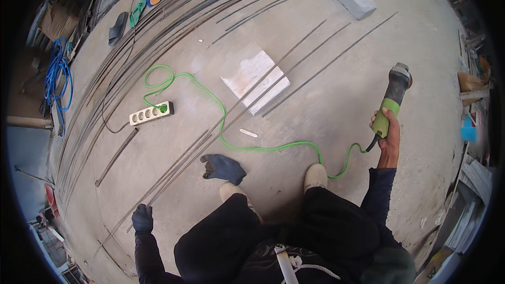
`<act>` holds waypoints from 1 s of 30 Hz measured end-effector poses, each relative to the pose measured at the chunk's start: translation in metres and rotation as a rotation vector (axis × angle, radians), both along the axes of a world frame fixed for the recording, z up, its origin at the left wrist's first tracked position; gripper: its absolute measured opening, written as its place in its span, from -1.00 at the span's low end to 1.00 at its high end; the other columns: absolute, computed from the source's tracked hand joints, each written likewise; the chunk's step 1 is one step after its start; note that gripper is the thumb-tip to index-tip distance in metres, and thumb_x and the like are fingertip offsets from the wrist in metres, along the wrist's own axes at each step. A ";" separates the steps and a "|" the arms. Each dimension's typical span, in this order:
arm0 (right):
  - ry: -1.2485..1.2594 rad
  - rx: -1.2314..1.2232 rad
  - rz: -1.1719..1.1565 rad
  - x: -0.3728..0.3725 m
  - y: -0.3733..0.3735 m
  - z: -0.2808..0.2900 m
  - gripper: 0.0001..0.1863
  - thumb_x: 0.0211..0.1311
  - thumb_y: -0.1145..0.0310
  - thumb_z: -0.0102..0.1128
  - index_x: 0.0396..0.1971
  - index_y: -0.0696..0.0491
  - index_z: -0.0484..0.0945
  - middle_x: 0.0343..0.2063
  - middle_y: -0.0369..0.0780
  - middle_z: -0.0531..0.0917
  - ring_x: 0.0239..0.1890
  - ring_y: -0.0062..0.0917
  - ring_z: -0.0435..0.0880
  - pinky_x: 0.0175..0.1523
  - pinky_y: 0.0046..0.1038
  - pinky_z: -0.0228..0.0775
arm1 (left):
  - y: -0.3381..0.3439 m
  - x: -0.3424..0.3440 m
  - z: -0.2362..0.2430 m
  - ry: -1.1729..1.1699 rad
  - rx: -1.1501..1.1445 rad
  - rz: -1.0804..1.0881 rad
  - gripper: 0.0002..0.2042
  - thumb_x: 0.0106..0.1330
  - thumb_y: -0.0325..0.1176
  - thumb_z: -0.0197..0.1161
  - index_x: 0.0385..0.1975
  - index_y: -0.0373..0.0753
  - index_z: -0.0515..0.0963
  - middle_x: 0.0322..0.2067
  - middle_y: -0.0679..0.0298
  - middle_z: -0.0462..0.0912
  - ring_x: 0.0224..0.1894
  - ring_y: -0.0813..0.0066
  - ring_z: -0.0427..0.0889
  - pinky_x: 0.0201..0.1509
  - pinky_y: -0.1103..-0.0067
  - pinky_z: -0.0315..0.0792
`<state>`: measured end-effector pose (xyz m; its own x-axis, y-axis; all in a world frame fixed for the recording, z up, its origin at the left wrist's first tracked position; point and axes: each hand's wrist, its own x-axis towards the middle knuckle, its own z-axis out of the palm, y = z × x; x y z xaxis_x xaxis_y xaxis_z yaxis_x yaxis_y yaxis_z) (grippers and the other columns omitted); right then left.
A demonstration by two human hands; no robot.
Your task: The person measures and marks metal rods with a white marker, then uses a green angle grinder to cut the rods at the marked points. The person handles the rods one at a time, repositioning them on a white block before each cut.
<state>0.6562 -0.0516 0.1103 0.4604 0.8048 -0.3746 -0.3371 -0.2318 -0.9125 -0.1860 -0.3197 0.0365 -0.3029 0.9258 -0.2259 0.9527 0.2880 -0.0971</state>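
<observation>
My left hand point(142, 219), in a dark glove, is closed around the near end of a thin steel rod point(184, 163) at the lower left. That rod and others beside it run diagonally away from me, over a pale flat block point(247, 71) on the floor. At the right, my bare right hand point(390, 132) grips a green and black angle grinder point(395, 92) by its body, head pointing away from me. Its disc is seen nearly edge-on. A green cord point(279, 148) loops from the grinder across the floor to a white power strip point(150, 114).
An empty dark glove point(226, 169) lies before my feet, near a small white stick point(248, 133). Many long rods point(179, 26) curve along the far left. A grey block point(355, 1) stands beyond. Slippers point(118, 29) and a blue coiled hose point(55, 73) lie at the left.
</observation>
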 end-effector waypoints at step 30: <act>0.017 -0.071 -0.006 -0.001 0.004 -0.009 -0.61 0.29 0.24 0.26 -0.02 0.14 0.44 -0.30 -0.14 0.63 -0.35 -0.43 0.66 -0.26 -0.37 0.55 | -0.011 -0.005 -0.095 0.201 -0.378 -0.095 -0.67 0.38 0.01 0.21 -0.16 -0.12 0.64 -0.27 0.19 0.71 -0.20 0.18 0.70 -0.12 0.23 0.48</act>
<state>0.6553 -0.0473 0.1012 0.4586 0.7732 -0.4380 -0.3538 -0.2933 -0.8881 -0.1906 -0.3302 -0.0581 -0.2931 0.8151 -0.4997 0.9247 0.1088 -0.3649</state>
